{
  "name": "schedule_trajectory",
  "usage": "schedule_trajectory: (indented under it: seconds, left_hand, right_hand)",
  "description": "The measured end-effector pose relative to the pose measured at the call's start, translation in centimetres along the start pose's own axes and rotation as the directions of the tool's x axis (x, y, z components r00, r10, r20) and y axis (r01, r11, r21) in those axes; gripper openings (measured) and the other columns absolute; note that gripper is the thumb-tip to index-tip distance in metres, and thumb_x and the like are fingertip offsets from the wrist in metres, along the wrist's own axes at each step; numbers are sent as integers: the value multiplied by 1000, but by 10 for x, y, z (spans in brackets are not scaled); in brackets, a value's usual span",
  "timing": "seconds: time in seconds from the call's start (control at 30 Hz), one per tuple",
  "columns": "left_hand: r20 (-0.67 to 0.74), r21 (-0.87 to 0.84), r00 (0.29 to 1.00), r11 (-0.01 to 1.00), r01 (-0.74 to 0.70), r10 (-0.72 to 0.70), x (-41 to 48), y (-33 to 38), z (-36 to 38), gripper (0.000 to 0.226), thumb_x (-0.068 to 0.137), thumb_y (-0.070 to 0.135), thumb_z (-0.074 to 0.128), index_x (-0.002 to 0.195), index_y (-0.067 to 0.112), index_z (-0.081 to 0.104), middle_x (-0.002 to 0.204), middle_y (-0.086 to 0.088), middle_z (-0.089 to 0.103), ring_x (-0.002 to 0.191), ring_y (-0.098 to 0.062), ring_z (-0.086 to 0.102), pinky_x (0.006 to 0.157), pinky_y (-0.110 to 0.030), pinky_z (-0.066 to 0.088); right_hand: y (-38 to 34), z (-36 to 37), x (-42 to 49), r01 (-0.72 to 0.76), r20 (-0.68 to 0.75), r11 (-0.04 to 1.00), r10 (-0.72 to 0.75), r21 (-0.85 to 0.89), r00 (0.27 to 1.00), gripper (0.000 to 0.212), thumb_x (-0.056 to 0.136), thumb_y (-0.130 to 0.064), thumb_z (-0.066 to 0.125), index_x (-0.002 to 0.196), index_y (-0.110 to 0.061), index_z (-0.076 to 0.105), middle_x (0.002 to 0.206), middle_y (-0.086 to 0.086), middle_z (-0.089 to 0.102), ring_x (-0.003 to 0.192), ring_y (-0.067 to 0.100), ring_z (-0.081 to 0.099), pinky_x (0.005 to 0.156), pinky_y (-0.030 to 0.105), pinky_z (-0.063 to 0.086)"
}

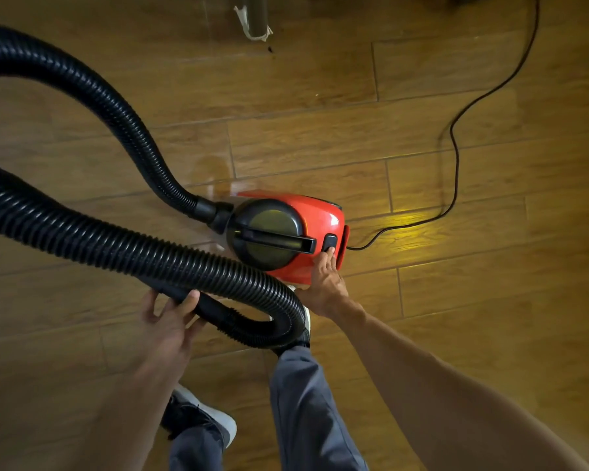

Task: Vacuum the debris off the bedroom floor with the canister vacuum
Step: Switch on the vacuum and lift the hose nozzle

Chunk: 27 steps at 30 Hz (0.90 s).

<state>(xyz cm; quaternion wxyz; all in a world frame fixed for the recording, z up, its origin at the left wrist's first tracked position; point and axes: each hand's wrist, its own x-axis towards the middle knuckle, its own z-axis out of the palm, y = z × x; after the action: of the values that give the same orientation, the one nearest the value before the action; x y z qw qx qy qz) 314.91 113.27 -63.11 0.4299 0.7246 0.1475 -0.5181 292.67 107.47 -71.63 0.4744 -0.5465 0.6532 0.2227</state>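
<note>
Glossy wooden floor (456, 300) carries the red canister vacuum (320, 212). Left hand (170, 321) fingers curl around the hose (116, 246); right hand (325, 287) fingers, seemingly straight and together, touch its switch (330, 243).

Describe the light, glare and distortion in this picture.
Head view: dim, warm light; a yellow glare patch on the floor right of the vacuum; the wide lens bends the floor boards near the edges; the bottom corners are dark and soft.

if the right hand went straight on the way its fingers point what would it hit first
The black switch on the red canister vacuum. The right hand seems to have its fingertips on it, though depth from above is hard to judge.
</note>
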Motion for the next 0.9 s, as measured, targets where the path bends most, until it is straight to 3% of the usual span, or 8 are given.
schedule_trajectory:
  seconds: [0.13,0.37,0.5,0.67,0.8,0.9]
  left_hand:
    - [-3,-4,1000,1000,2,-2,6,-2,-2,66,91,-8,54,143,28,37,111,-10,67,118,-31,60,88,-47,51]
    - [-25,-29,1000,1000,10,-11,14,-1,-11,68,91,-9,54,144,28,34,102,-4,68,119,-33,58,90,-50,50]
    - [-26,-38,999,999,31,-32,13,0,-10,66,91,-6,57,142,29,33,118,-13,66,118,-29,60,94,-50,50]
    - [-43,-74,997,995,61,-65,17,1,-13,57,90,-3,60,130,33,41,121,-16,65,112,-28,63,76,-41,54]
    - [-46,-76,997,996,55,-58,22,4,-17,63,90,-6,59,139,28,39,115,-12,67,114,-29,62,84,-47,53]
    - [-23,-39,999,999,38,-39,25,7,-18,65,90,-8,57,142,27,36,108,-5,69,115,-29,62,84,-47,52]
  right_hand:
    - [-3,11,0,-30,-31,998,28,-62,999,116,75,-62,73,150,0,8,162,19,-18,152,28,-9,123,47,15]
    - [-7,10,2,-43,-35,994,40,-97,999,117,73,-65,72,148,2,12,163,19,-15,153,28,-7,124,47,11]
    - [-20,12,2,-64,-18,992,62,-113,998,118,76,-68,65,148,7,9,161,26,-15,152,33,-7,123,48,8]
    - [-36,12,4,-149,-118,989,149,7,982,111,84,-58,63,151,8,5,161,28,-4,152,34,1,124,47,11]
    - [-39,17,9,-164,-257,978,192,128,947,118,72,-54,79,148,6,12,157,26,24,148,33,23,120,45,26]
    - [-41,18,10,-160,-249,971,202,178,947,127,72,-47,82,152,6,-1,161,25,14,151,33,15,123,42,19]
